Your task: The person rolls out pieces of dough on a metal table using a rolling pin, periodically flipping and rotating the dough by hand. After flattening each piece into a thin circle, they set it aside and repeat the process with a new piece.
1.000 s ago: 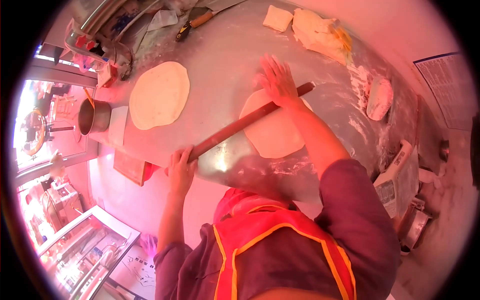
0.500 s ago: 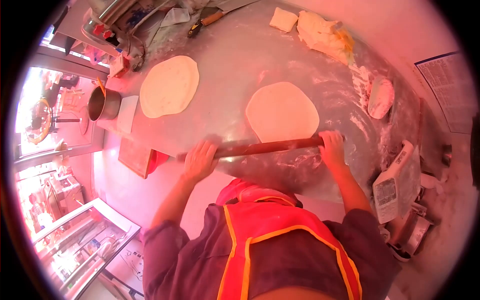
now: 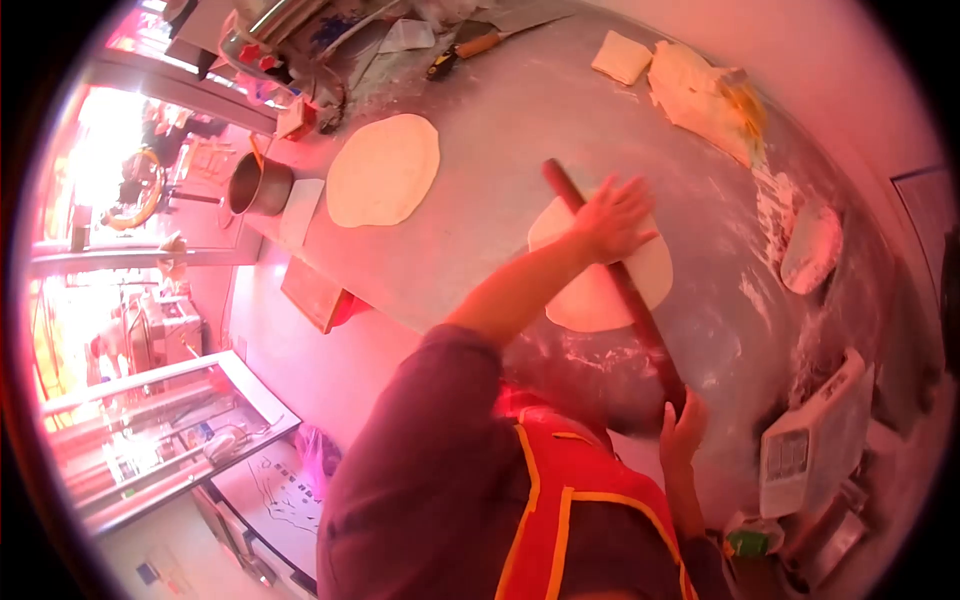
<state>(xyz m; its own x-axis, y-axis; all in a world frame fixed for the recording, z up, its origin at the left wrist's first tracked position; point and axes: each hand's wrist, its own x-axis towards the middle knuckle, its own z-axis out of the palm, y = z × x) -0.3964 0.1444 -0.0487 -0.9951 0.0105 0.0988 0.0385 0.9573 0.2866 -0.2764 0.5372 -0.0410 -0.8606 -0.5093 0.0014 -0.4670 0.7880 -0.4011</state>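
A dark wooden rolling pin [image 3: 637, 310] lies slantwise across a flat round of dough [image 3: 585, 300] on the floured metal table [image 3: 490, 210]. My left hand [image 3: 615, 222] rests over the upper part of the pin, its fingers stretched and spread above the dough. At the pin's near end, my right hand [image 3: 684, 428] has its fingers around the tip, close to the table's front edge. A second rolled-out dough sheet [image 3: 385, 170] lies farther left, apart from both hands.
At the back are a small square dough piece [image 3: 622, 58], a larger dough lump [image 3: 700, 95] and a wooden-handled tool [image 3: 478, 45]. A flour-dusted block [image 3: 812, 248] and a white scale [image 3: 815, 440] stand right. A metal pot [image 3: 262, 185] sits at the left edge.
The rolling pin has swung from lying crosswise in front of the dough to slanting over it. My left hand moved forward and right with spread fingers; my right hand came back toward my body.
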